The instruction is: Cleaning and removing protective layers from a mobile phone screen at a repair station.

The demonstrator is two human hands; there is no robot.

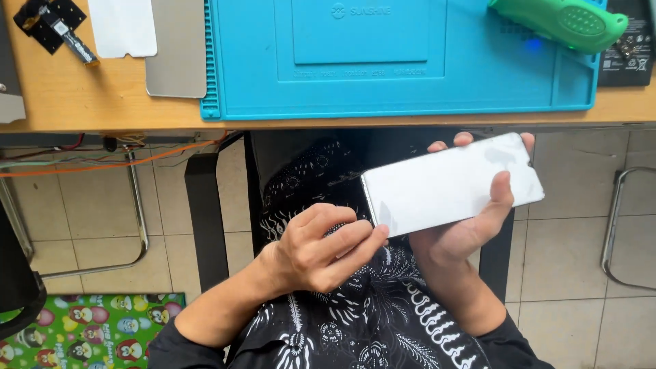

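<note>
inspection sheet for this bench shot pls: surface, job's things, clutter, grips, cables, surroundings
surface: wooden desk with a blue work mat on it.
job's things: phone, pale reflective face up, held over the lap below the desk edge.
clutter: green tool on the mat's far right; white sheet, grey plate, black part on the desk left of the mat.
grips: right hand grips the phone by its edges; left hand has fingertips at the phone's near corner.
cables: orange and other wires hang under the desk.
surroundings: tiled floor, metal chair frames, patterned mat.
</note>
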